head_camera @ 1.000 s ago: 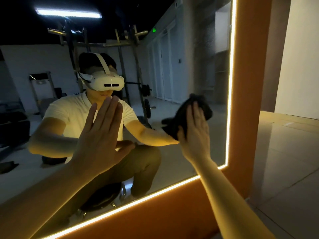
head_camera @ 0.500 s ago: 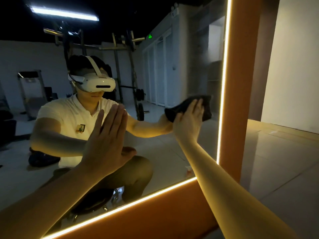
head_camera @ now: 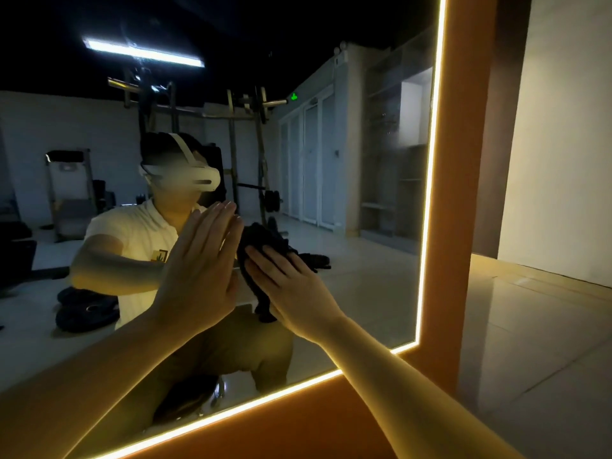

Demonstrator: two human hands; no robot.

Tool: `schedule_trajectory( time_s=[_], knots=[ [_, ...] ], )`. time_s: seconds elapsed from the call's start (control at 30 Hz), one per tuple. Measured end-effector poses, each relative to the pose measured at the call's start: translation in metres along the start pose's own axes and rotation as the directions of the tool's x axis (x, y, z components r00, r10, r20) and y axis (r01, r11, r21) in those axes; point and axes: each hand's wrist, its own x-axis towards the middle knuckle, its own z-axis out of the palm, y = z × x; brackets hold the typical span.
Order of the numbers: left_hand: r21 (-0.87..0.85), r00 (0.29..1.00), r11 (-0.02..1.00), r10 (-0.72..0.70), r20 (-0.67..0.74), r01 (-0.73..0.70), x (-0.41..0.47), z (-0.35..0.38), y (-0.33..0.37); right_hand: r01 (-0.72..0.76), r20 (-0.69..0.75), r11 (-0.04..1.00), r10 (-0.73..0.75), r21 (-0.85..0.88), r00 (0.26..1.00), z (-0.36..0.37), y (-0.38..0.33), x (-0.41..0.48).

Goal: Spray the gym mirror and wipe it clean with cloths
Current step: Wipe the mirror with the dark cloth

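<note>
Dim gym space fills the mirror (head_camera: 364,286), with a squat rack (head_camera: 231,154) and the crouching person's reflection showing in the left part of the glass. In front of that reflection the left hand (head_camera: 198,270) lies flat on the glass, fingers straight and together, holding nothing; it looks like a brace rather than a working hand.

Just to its right, close enough that I cannot tell whether they touch, sits the cloth (head_camera: 260,246). It is black, bunched and nubby, crumpled into folds rather than spread out. Its long axis runs roughly upright along the glass, from above the fingertips down to the heel of the palm.

The right hand (head_camera: 293,289) covers the cloth's right side. Its fingers are laid straight over the cloth and press it to the mirror, not curled around it. The cloth therefore lies under and up-left of this hand, wedged between the two hands, and the right hand alone drives it.

Farther right, a wide stretch of glass runs to the glowing light strip (head_camera: 427,200) and the orange frame (head_camera: 463,200). The next stroke probably has room only rightward or downward, away from the bracing hand. With only flat pressure on it, the bunched cloth could slip out.
</note>
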Motion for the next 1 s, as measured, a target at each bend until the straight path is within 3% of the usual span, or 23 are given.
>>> schedule_trajectory(
  time_s=[0.07, 0.13, 0.3, 0.4, 0.5, 0.67, 0.73, 0.8, 0.87, 0.93, 1.0],
  knots=[
    [-0.001, 1.000, 1.000, 0.011, 0.010, -0.011, 0.010, 0.003, 0.002, -0.057, -0.037, 0.998, 0.058, 0.012, 0.998, -0.003, 0.025, 0.007],
    [0.008, 1.000, 1.000, 0.019, 0.012, -0.019, 0.019, 0.006, 0.004, -0.210, -0.060, 0.972, 0.217, 0.105, 0.974, -0.012, 0.057, 0.014],
    [0.035, 1.000, 0.999, 0.016, -0.013, -0.015, 0.055, 0.006, 0.014, -0.571, -0.022, 0.746, 0.614, 0.343, 0.789, -0.022, 0.142, 0.005],
    [0.073, 1.000, 0.997, -0.024, -0.007, 0.024, 0.074, 0.008, 0.019, -0.728, 0.049, 0.477, 0.820, 0.491, 0.570, -0.011, 0.170, -0.015],
    [0.094, 0.999, 0.994, -0.049, -0.012, 0.050, 0.077, 0.011, 0.021, -0.794, 0.149, 0.216, 0.922, 0.569, 0.358, 0.000, 0.180, -0.036],
    [0.115, 0.998, 0.992, -0.055, 0.023, 0.052, 0.076, 0.009, 0.021, -0.815, 0.420, -0.262, 0.907, 0.516, -0.026, 0.004, 0.163, -0.032],
    [0.098, 0.997, 0.993, -0.069, 0.028, 0.066, 0.078, 0.008, 0.022, -0.793, 0.474, -0.378, 0.871, 0.477, -0.129, -0.014, 0.176, -0.004],
    [0.087, 0.997, 0.993, -0.077, 0.027, 0.075, 0.079, 0.006, 0.025, -0.805, 0.441, -0.344, 0.890, 0.483, -0.116, -0.035, 0.194, 0.022],
    [0.087, 0.997, 0.994, -0.070, 0.007, 0.069, 0.081, 0.004, 0.025, -0.824, 0.368, -0.236, 0.929, 0.514, -0.036, -0.055, 0.211, 0.051],
    [0.083, 0.998, 0.995, -0.048, -0.027, 0.050, 0.085, 0.005, 0.021, -0.836, 0.262, -0.062, 0.960, 0.545, 0.100, -0.065, 0.213, 0.072],
    [0.079, 0.998, 0.996, -0.023, -0.062, 0.028, 0.096, 0.005, 0.014, -0.798, 0.080, 0.212, 0.948, 0.564, 0.309, -0.066, 0.206, 0.084]
  ],
)
